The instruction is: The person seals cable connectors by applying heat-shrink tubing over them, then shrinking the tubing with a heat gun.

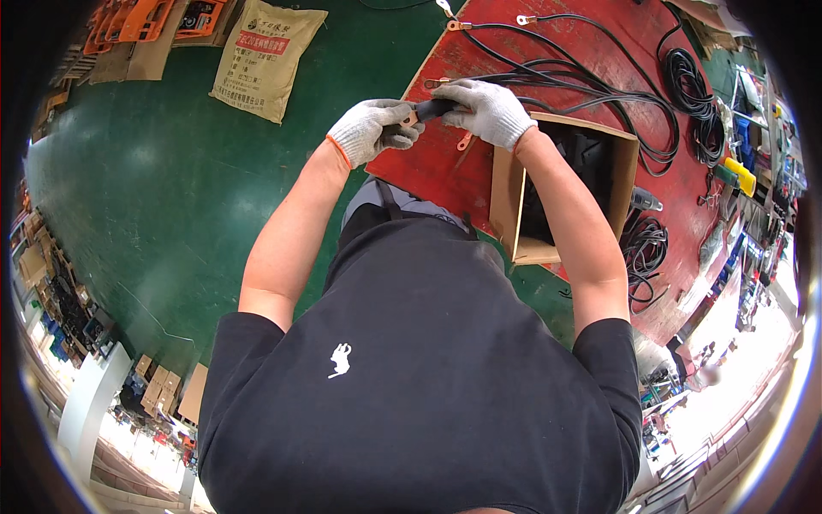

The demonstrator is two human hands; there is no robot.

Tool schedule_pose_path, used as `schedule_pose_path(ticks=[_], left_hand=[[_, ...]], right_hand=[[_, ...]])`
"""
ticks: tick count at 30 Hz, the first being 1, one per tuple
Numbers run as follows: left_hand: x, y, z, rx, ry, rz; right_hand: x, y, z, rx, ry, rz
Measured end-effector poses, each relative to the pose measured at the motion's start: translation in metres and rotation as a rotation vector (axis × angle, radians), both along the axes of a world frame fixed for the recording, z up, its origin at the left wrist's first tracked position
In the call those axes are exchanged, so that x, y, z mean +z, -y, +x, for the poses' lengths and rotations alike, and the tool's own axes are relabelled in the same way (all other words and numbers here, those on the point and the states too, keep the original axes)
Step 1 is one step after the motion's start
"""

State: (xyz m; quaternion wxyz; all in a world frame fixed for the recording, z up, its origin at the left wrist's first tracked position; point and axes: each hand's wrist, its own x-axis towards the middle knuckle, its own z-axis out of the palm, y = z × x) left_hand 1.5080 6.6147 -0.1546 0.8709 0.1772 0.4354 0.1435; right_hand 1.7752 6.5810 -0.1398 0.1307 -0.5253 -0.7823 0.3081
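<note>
Both my hands wear white knit gloves and meet over the near left edge of the red table (pixel 428 176). My left hand (pixel 370 131) pinches a copper cable lug (pixel 410 119). A black sleeve (pixel 434 109) sits behind the lug, with my right hand (pixel 490 111) closed around it from above. The cable behind the sleeve is partly covered by my right glove. Several black cables (pixel 556 73) with copper lugs lie beyond my hands, and another copper lug (pixel 463 142) rests just below them.
Under my right forearm, an open cardboard box (pixel 507 201) holds dark pieces I cannot make out. A heat gun (pixel 645 200) lies right of it. Black cable coils (pixel 692 94) rest farther right. A tan sack (pixel 267 60) lies on the green floor (pixel 171 197).
</note>
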Motion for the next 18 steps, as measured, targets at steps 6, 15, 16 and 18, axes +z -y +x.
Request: schedule_pose_path(ticks=[6, 15, 16, 18], left_hand=[[-0.028, 0.004, -0.008, -0.011, 0.052, 0.033], [-0.108, 0.034, -0.003, 0.042, -0.302, 0.048], [-0.120, 0.038, 0.001, 0.097, -0.327, 0.039], [-0.144, 0.043, 0.003, 0.108, -0.333, 0.045]], right_hand=[[0.010, 0.008, 0.001, -0.072, 0.021, 0.147], [0.043, 0.135, 0.034, -0.606, 0.031, 0.385], [0.044, 0.154, 0.037, -0.678, 0.036, 0.382], [0.044, 0.190, 0.042, -0.799, 0.041, 0.410]])
